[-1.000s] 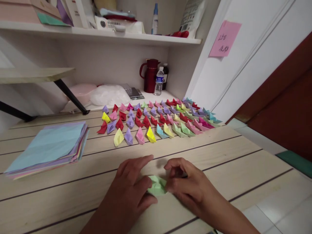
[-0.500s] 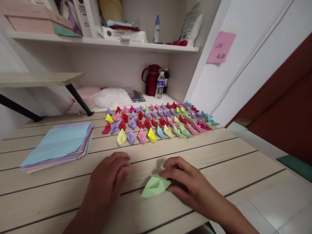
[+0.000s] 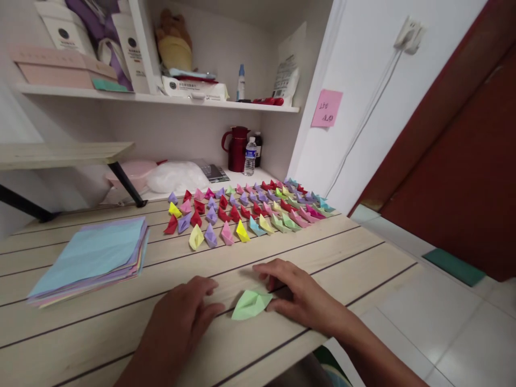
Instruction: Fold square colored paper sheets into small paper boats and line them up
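A light green folded paper boat (image 3: 250,305) lies on the wooden slatted table between my hands. To its left, my left hand (image 3: 181,312) is held with thumb and fingers apart, holding nothing. My right hand (image 3: 300,294) is at the boat's right tip, its fingers curved and apart over the table. The right thumb is right by that tip; whether it touches the paper I cannot tell. Beyond my hands, rows of small paper boats in many colours stand, with a pale yellow boat (image 3: 196,237) and a bright yellow boat (image 3: 242,231) among the nearest.
A stack of coloured paper sheets (image 3: 91,255), light blue on top, lies at the left. Behind it stands a small raised shelf (image 3: 64,155) on black legs. A dark red jug (image 3: 237,150) and a water bottle (image 3: 250,157) are at the back. The table's right edge drops to a tiled floor.
My view has shifted, so more of the floor and wall shows at right. My left thumb has spread away from its fingers. The green boat remains between my hands.
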A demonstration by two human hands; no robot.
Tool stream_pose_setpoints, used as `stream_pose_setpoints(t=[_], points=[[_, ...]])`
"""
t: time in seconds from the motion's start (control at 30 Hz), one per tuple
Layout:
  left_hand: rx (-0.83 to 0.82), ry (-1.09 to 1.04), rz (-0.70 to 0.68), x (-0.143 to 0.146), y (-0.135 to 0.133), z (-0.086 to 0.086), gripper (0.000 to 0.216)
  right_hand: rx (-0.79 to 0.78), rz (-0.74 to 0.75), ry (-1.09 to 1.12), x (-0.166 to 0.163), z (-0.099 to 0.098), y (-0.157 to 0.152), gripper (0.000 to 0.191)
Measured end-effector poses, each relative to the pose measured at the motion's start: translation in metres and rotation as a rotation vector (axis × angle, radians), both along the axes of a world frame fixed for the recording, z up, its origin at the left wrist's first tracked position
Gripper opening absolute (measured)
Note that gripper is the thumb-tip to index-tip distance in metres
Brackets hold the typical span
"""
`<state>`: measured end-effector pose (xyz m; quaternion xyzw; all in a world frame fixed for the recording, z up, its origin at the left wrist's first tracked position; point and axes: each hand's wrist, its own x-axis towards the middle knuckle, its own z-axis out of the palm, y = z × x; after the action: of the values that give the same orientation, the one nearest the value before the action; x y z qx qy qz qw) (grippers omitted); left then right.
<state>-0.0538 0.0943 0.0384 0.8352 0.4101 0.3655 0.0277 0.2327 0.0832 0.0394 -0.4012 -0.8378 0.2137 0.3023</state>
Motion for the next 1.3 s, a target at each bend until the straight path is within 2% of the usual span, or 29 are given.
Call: stream_pose_setpoints(t=[0.1,0.27,0.4,0.5,0.6,0.73,0.87,1.0,1.2,1.3], points=[[0.072,0.035,-0.124,0.009,0.004,-0.011,0.040,-0.001,0.026,-0.015,0.000,0.001,0.000,0.061],[0.114,0.123,-0.251,0.017,0.009,-0.017,0.093,0.042,0.053,-0.021,-0.005,0.004,0.000,0.052],[0.044,0.219,-0.298,0.028,0.011,-0.013,0.105,0.043,0.023,-0.049,-0.009,0.004,0.001,0.038],[-0.015,0.194,-0.347,0.037,0.016,-0.010,0.099,-0.007,-0.015,-0.001,-0.009,0.003,0.003,0.037],[-0.108,0.147,-0.339,0.043,0.024,-0.010,0.092,-0.073,-0.007,0.088,-0.007,0.001,0.007,0.047],[-0.194,0.099,-0.311,0.040,0.030,-0.017,0.090,-0.085,0.039,0.095,-0.006,-0.001,0.012,0.056],[-0.261,0.080,-0.260,0.033,0.030,-0.025,0.084,-0.147,0.006,0.093,-0.007,0.001,0.016,0.043],[-0.299,0.069,-0.227,0.033,0.030,-0.026,0.060,-0.245,-0.016,0.159,-0.008,0.002,0.019,0.033],[-0.437,0.088,-0.173,0.038,0.027,-0.013,0.030,-0.084,0.026,0.081,-0.011,-0.002,0.017,0.029],[-0.504,0.130,-0.167,0.039,0.026,-0.007,0.022,-0.010,0.074,0.064,-0.012,-0.002,0.015,0.014]])
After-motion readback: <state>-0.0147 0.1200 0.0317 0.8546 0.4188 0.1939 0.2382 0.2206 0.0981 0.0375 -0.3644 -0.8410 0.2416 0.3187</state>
